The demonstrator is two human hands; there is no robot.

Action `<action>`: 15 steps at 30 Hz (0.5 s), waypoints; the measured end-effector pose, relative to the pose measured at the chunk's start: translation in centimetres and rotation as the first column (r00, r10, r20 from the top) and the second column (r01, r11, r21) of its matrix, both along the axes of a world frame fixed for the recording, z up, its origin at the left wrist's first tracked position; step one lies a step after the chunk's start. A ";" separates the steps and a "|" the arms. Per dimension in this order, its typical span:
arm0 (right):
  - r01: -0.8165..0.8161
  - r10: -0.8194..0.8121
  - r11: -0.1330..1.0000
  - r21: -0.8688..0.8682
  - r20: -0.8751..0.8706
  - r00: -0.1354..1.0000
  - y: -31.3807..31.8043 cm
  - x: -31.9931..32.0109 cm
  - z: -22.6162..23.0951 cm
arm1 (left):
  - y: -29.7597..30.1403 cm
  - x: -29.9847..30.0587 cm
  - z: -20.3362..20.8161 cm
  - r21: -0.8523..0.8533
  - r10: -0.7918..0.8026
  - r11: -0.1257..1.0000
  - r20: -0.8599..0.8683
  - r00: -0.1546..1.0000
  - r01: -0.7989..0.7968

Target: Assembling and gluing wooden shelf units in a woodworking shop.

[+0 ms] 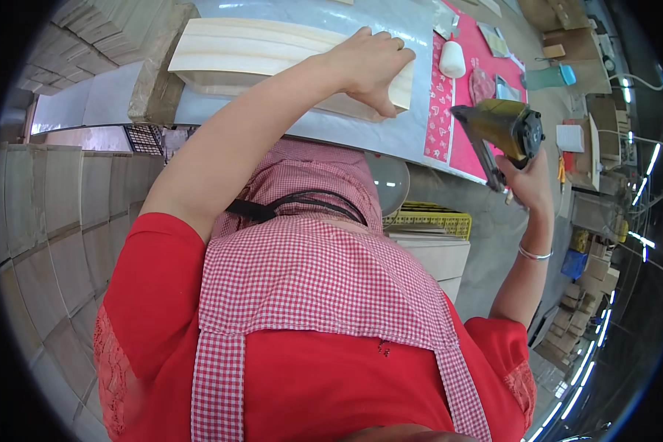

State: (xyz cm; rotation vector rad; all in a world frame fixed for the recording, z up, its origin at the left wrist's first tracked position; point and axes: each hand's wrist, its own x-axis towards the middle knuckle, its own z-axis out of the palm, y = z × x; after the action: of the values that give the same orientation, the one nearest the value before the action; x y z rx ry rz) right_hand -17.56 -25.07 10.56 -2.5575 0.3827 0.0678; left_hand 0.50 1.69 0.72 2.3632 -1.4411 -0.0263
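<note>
A long box of pale wood lies across the grey tabletop in front of me. My left hand grips its right end, with the thumb down the near side and the fingers over the top. Off to the right, my right hand is wrapped round the handle of a black and yellow nail gun. The gun is held in the air beside the table's right edge, apart from the box. Whether a finger lies on its trigger is hidden.
A white glue bottle lies on the pink patterned cloth, near a teal-lidded bottle. A rough wooden block stands left of the box. Stacked boards fill the left side. A yellow crate sits below the table.
</note>
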 end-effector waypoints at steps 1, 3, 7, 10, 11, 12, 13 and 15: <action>-0.131 0.127 0.991 0.037 0.084 0.988 0.9 0.2 0.5 | -0.1 0.0 0.0 -0.003 0.001 1.000 -0.006 1.000 -0.001; -0.164 0.159 0.985 0.057 0.078 0.984 3.3 0.9 1.7 | -0.1 0.0 0.0 -0.002 0.010 1.000 -0.011 1.000 -0.010; -0.201 0.198 0.978 0.051 0.053 0.979 5.1 1.6 2.5 | -0.1 -0.1 -0.2 -0.037 0.006 0.999 0.005 1.000 -0.006; -0.157 0.157 0.987 -0.043 0.000 0.988 5.0 1.9 2.2 | -0.2 -0.3 -0.4 -0.052 0.022 0.998 0.004 1.000 -0.022; -0.112 0.118 0.987 -0.118 0.039 0.992 4.4 1.9 1.5 | -0.3 -0.4 -0.5 -0.050 0.035 0.998 -0.005 0.999 -0.036; -0.063 0.080 0.980 -0.189 0.081 0.993 3.7 1.8 0.5 | -0.4 -0.3 -0.5 -0.047 0.048 0.998 -0.013 0.999 -0.049; -0.008 0.042 0.967 -0.256 0.125 0.991 2.8 1.6 -0.5 | -0.4 -0.4 -0.3 -0.046 0.041 0.998 -0.008 0.999 -0.041; -0.003 0.059 0.948 -0.319 0.166 0.984 0.2 0.7 -3.4 | -0.2 -0.5 0.2 -0.009 0.056 0.998 -0.045 0.997 -0.056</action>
State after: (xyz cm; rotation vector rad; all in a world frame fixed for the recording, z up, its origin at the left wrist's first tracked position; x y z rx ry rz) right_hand -16.86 -24.87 7.19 -2.8592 0.3061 -0.2233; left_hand -0.02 1.51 0.90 2.3780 -1.3508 -0.0561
